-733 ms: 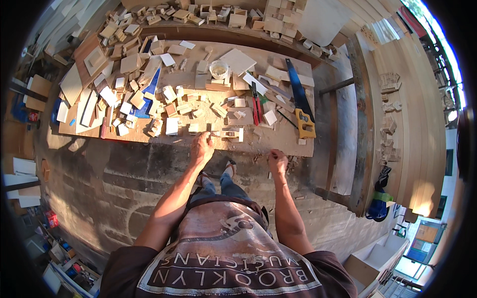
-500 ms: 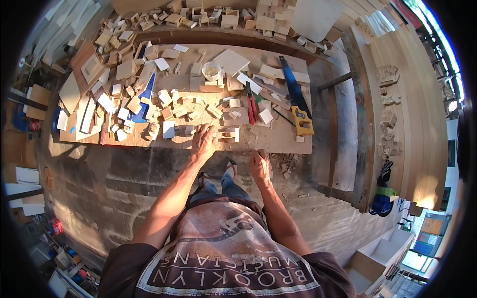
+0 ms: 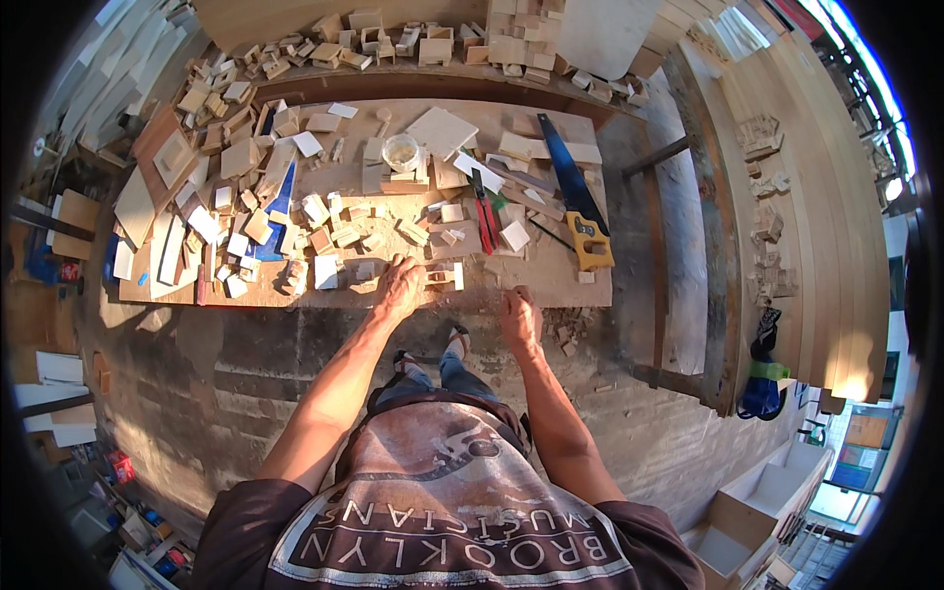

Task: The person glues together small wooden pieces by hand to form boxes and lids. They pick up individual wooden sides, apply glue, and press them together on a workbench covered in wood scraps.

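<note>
My left hand (image 3: 400, 288) rests at the front of the workbench (image 3: 570, 293), its fingers closed on the left end of a small wooden block assembly (image 3: 445, 276). My right hand (image 3: 521, 318) is curled at the bench's front edge, to the right of that assembly and apart from it; whatever its fingers hold, if anything, is hidden. Left of my left hand lie a small wooden piece (image 3: 365, 275) and a pale square block (image 3: 325, 271). Beyond the hands are red-handled pliers or cutters (image 3: 485, 218) and a small wooden block (image 3: 451, 212).
A handsaw with a yellow handle (image 3: 590, 241) lies at the bench's right. A clear round tub (image 3: 401, 152) stands on wood pieces. Blue set squares or similar flat pieces (image 3: 279, 211) lie among many offcuts at left. Long boards (image 3: 821, 226) line the right side.
My right hand has moved slightly forward over the bench edge. My left hand stays on the wooden assembly. The whole view has shifted a little.
</note>
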`<state>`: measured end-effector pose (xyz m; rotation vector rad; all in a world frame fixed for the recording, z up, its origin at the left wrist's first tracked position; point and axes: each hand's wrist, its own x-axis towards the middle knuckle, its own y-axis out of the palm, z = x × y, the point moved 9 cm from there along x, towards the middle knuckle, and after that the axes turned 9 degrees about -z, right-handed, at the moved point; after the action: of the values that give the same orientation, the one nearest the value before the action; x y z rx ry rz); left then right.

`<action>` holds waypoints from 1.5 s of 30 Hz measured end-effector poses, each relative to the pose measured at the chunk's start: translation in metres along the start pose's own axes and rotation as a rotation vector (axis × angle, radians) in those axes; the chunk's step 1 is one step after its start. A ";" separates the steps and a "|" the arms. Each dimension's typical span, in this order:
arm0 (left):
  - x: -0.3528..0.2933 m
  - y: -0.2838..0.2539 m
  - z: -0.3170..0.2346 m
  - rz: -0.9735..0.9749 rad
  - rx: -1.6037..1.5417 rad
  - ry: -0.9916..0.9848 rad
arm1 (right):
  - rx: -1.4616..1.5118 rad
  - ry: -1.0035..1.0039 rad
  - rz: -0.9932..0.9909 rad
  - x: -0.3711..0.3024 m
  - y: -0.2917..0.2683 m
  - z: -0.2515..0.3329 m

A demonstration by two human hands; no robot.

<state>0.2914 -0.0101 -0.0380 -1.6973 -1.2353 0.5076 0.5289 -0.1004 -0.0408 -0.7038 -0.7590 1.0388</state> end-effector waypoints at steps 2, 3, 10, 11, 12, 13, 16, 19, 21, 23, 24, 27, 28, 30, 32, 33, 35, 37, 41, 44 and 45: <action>-0.002 -0.007 -0.002 -0.028 0.008 0.030 | 0.014 0.085 -0.043 0.007 -0.007 -0.017; -0.003 -0.011 -0.002 -0.036 0.012 0.047 | -0.001 0.119 -0.014 0.011 -0.006 -0.023; -0.021 -0.043 -0.014 -0.044 -0.008 0.082 | 0.208 -0.075 -0.085 0.038 0.024 -0.001; -0.024 -0.048 -0.017 -0.037 -0.013 0.081 | 0.169 -0.017 -0.037 0.040 0.031 -0.007; -0.030 -0.052 -0.017 -0.036 -0.007 0.070 | 0.136 0.034 0.019 0.045 0.029 0.001; -0.035 -0.054 -0.019 -0.034 -0.009 0.065 | 0.096 0.089 0.071 0.048 0.028 0.003; -0.050 -0.058 -0.020 -0.037 -0.003 0.051 | -0.071 0.207 0.101 0.050 0.026 -0.015; -0.060 -0.062 -0.020 -0.079 -0.004 0.028 | -0.016 0.151 -0.028 0.045 0.009 -0.004; -0.066 -0.066 -0.020 -0.094 -0.011 0.007 | 0.056 0.130 -0.024 0.037 0.008 0.008; -0.073 -0.070 -0.019 -0.097 0.002 -0.013 | 0.168 -0.076 0.092 0.028 0.033 0.031; -0.077 -0.072 -0.017 -0.092 -0.004 -0.032 | 0.226 -0.179 0.152 0.024 0.044 0.048; -0.089 -0.079 -0.010 -0.113 -0.010 -0.076 | 0.136 -0.209 0.237 0.028 0.075 0.063; -0.093 -0.080 -0.006 -0.143 -0.001 -0.082 | 0.112 -0.208 0.230 0.033 0.081 0.062; -0.100 -0.082 0.001 -0.171 0.016 -0.099 | 0.064 -0.208 0.215 0.044 0.095 0.061; -0.106 -0.084 0.007 -0.175 0.041 -0.130 | 0.080 -0.220 0.199 0.056 0.078 0.081; -0.106 -0.084 0.006 -0.159 0.036 -0.135 | 0.057 -0.205 0.202 0.060 0.079 0.077; -0.104 -0.084 0.004 -0.126 0.027 -0.140 | 0.018 -0.190 0.196 0.067 0.079 0.068; -0.101 -0.079 0.003 -0.145 0.005 -0.141 | -0.005 -0.214 0.171 0.070 0.078 0.062; -0.084 -0.062 -0.004 -0.152 -0.009 -0.102 | 0.003 -0.186 0.132 0.070 0.074 0.052; -0.064 -0.048 -0.012 -0.145 -0.004 -0.078 | 0.047 -0.196 0.092 0.065 0.072 0.039; -0.056 -0.042 -0.012 -0.130 -0.007 -0.079 | 0.069 -0.206 0.087 0.065 0.069 0.041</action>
<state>0.2564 -0.0634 -0.0066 -1.6035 -1.3950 0.4964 0.4821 -0.0105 -0.0597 -0.5801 -0.8709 1.2240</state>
